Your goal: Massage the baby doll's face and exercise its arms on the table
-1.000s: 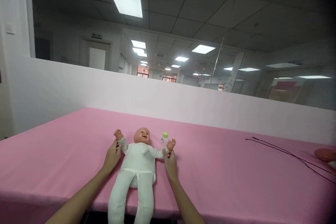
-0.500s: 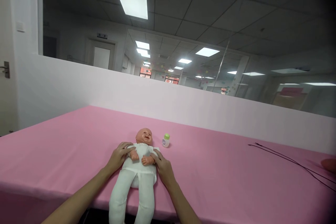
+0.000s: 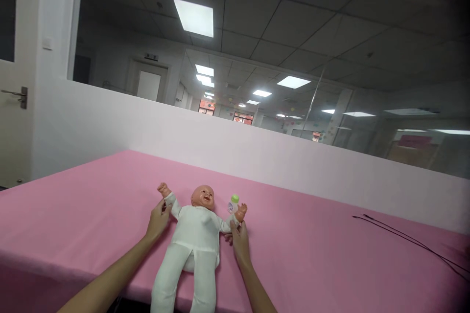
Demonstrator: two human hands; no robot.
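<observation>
A baby doll (image 3: 196,234) in a white one-piece suit lies on its back on the pink-covered table (image 3: 312,254), legs hanging over the near edge. My left hand (image 3: 157,220) is closed around the doll's raised arm on the left side. My right hand (image 3: 238,237) grips the doll's other forearm, just below its small fist. Both doll arms are spread outward. A small white bottle with a green cap (image 3: 232,204) stands right behind the doll's fist on the right.
A thin dark cable (image 3: 411,242) runs across the table at the far right. A white partition wall (image 3: 257,151) borders the table's far side, with glass above it. A door (image 3: 12,83) stands at the left.
Half a second ago both hands held the doll's arms folded over its chest; now the arms are spread apart again, as they were a second ago. The view has shifted slightly.
</observation>
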